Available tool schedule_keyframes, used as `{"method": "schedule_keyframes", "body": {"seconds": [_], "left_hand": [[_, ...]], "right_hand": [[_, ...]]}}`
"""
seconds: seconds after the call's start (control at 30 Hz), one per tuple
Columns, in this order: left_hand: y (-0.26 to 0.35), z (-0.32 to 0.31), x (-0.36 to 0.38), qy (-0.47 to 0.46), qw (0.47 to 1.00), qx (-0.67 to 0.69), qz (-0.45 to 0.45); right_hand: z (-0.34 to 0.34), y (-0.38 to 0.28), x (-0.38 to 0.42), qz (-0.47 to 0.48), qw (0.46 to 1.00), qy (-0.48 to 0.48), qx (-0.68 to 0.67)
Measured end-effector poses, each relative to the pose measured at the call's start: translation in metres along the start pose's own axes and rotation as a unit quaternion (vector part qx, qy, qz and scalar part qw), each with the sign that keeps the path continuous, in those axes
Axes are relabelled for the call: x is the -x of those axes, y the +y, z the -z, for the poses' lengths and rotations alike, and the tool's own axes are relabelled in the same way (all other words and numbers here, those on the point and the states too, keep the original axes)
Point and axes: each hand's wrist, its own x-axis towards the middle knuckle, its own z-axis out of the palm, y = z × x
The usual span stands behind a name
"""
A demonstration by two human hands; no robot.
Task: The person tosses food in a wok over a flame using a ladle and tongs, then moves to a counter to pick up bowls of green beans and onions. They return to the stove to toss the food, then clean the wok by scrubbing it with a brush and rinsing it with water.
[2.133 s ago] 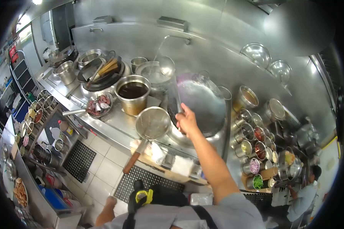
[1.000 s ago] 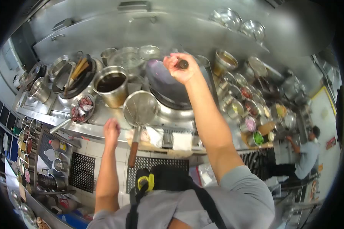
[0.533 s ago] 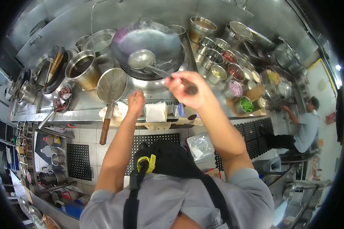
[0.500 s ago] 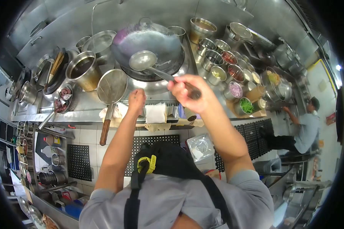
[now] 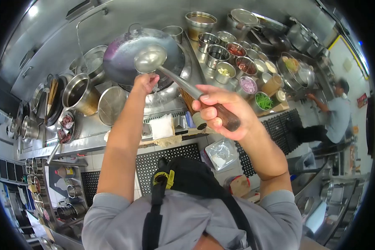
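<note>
The left hand (image 5: 146,83) seemingly hides some wok rim (image 5: 117,80).

Over there, a steel desk (image 5: 86,134) carries a big wok (image 5: 133,50) seated on its round burner, with a pot of dark liquid (image 5: 88,101), a round strainer (image 5: 111,106) and a pan of dark pieces (image 5: 65,126) to the left. Steel tubs (image 5: 217,56) crowd the right side, and a folded white cloth (image 5: 161,127) lies at the front edge.

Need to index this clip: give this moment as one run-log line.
right hand: holds ladle by handle | left hand: at near rim of wok | ladle's bowl: over wok | strainer: beside deep pot
</note>
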Motion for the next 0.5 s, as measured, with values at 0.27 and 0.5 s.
{"method": "schedule_keyframes", "body": {"seconds": [0.27,0.5], "left_hand": [[0.028,-0.007,0.018,-0.039,0.991,-0.123,-0.021],[0.048,0.002,0.034,-0.017,0.972,-0.231,-0.028]], "right_hand": [[0.003,-0.009,0.005,0.005,1.0,0.003,0.01],[0.003,-0.009,0.001,0.009,0.999,-0.008,0.031]]}}
